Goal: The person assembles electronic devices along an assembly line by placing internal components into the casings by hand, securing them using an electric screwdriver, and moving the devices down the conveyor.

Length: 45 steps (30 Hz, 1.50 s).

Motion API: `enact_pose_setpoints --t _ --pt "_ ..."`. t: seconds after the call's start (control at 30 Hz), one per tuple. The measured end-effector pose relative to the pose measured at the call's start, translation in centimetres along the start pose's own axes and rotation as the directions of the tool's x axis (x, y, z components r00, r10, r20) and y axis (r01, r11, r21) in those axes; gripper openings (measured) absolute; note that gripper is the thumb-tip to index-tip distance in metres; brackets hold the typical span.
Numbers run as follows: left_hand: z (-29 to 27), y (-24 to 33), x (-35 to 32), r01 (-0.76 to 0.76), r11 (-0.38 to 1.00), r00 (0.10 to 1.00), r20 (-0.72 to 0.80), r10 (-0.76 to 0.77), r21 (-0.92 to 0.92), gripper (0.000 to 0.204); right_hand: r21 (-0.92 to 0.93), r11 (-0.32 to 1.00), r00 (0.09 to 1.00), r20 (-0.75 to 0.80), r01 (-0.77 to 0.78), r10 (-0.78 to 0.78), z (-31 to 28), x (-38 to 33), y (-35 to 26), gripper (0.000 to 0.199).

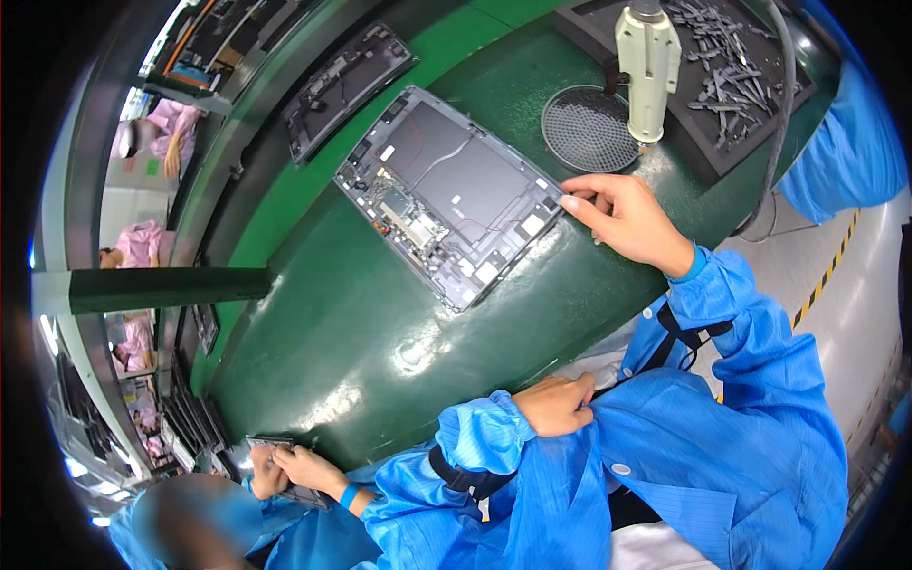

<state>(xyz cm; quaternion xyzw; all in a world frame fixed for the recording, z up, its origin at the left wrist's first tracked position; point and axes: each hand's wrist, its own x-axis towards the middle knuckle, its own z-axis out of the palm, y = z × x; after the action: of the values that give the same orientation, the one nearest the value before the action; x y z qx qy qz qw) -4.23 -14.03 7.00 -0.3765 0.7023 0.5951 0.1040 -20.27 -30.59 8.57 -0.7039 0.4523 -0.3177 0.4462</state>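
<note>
1. Left hand point(556, 407), lower centre of the frame; fingers curled together, pinching the blue fabric of the person's own right sleeve point(665, 446); no part or tool in it.
2. Co-worker's hands point(285, 467), lower left; both closed on a dark flat panel point(285, 446) at the table's near edge; separate from the person's own hands.
3. Green work surface point(380, 323), centre; glossy, bare between the near edge and the device.
4. Opened tablet chassis point(451, 195), centre, lying flat and skewed on the green surface; back cover off; grey inner plate, circuit boards at its lower left end and thin cables all exposed; judged mid-assembly, internals seated but nothing closing them; whether every screw is in cannot be told.
5. Right hand point(622, 218), right of centre; fingers extended and close together, fingertips touching the chassis's right corner; whether a small part sits under the fingertips cannot be told.
6. Round mesh dish point(587, 128), upper centre right; contents too fine to tell, appears empty.
7. Cream electric screwdriver point(648, 66), upper right, hanging upright over the dish's right rim; untouched.
8. Black tray point(779, 100), upper right; holds a loose heap of small grey metal pieces point(727, 52).
9. Second dark chassis point(347, 85), upper left of centre; lying flat, apart from the first, unattended.
</note>
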Motion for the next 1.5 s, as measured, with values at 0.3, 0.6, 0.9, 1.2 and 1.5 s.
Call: enact_pose_setpoints --t 0.3,0.6,0.9,1.2,1.5 --pt "0.1 -2.0 -1.1 -0.217 0.944 0.947 -0.289 0.142 -0.249 0.017 -0.056 0.99 0.99 -0.035 0.132 -0.134 0.3 1.6 0.5 0.033" --pt "-3.6 -0.3 -6.6 -0.097 0.986 0.993 0.051 0.104 -0.135 0.044 -0.02 0.999 0.999 -0.028 0.025 -0.025 -0.2 1.2 0.4 0.031" --pt "-12.8 -5.4 -10.2 -0.065 0.824 0.329 -0.791 -0.515 -0.563 0.049 -0.172 0.985 1.0 -0.01 0.026 -0.029 1.4 2.1 -2.3 0.045" --pt "-15.0 -8.4 -7.4 -0.16 0.928 0.258 -0.922 -0.289 -0.335 0.031 0.139 0.928 0.87 0.417 -0.346 0.262 2.4 3.2 -5.3 0.053" --pt "-30.0 -16.2 -15.9 0.398 0.842 -0.398 -0.895 -0.2 -0.365 0.059 0.504 0.747 0.891 0.365 -0.433 0.27 3.7 0.0 -4.0 0.046"
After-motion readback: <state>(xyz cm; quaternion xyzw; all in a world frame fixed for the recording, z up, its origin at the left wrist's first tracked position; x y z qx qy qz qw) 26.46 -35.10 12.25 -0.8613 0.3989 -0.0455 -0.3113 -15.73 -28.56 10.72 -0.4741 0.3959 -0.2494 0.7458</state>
